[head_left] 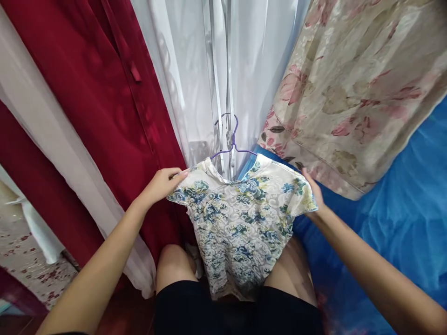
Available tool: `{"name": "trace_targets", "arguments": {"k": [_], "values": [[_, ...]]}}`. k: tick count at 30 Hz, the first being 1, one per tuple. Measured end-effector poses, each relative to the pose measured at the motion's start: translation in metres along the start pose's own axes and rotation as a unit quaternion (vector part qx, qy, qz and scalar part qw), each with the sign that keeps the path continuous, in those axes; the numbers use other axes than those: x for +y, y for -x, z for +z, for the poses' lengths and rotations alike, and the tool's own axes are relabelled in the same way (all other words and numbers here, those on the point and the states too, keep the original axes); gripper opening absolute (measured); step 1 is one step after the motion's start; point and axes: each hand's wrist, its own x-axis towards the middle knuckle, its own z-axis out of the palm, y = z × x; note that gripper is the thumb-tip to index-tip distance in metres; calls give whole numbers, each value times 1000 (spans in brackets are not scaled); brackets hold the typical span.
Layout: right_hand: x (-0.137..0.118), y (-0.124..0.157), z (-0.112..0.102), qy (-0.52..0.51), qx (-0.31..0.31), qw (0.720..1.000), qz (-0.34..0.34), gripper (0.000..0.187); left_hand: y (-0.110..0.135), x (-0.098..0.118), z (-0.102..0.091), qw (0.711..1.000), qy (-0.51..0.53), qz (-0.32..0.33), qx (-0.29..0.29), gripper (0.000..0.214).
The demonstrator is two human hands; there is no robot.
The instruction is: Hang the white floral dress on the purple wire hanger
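A short-sleeved blouse (240, 223), white with blue and yellow floral patterns, hangs spread out in front of my lap. Inside its neck is a purple wire hanger (234, 148), its hook pointing up toward the white curtain. My left hand (166, 182) pinches the shoulder on the left side, thumb on top of the fabric. At the opposite sleeve, my right hand (313, 190) grips the edge, its fingers mostly hidden behind the cloth. The hem reaches down between my thighs.
Red curtains (115, 116) hang at the left beside a pale one. White curtains (188, 60) with narrow dangling straps (228, 83) are straight ahead. On the right, a beige floral cloth (349, 93) overlies a blue sheet (394, 200). A tiled floor shows at lower left.
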Motion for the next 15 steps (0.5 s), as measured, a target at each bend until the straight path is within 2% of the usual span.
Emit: {"name": "trace_targets", "arguments": {"k": [2, 4, 7, 9, 11, 13, 15], "values": [[-13, 10, -4, -4, -12, 997, 70, 44, 10, -16, 1, 998, 58, -20, 32, 40], [-24, 23, -2, -1, -11, 992, 122, 32, 14, -20, 6, 989, 99, -25, 107, 34], [-38, 33, 16, -32, 31, 994, 98, 28, 9, -4, 10, 965, 130, 6, 226, 32], [-47, 32, 30, -75, 80, 991, 74, 27, 3, 17, 8, 952, 136, 52, 268, 33], [-54, 33, 38, -98, 130, 984, 73, 25, 0, 40, 4, 953, 91, 109, 268, 37], [-56, 44, 37, -88, 174, 979, 60, 28, 3, 58, 2, 961, -18, 160, 223, 48], [-53, 69, 27, -22, 203, 979, 11, 31, 9, 65, 6, 958, -141, 180, 176, 62]]}}
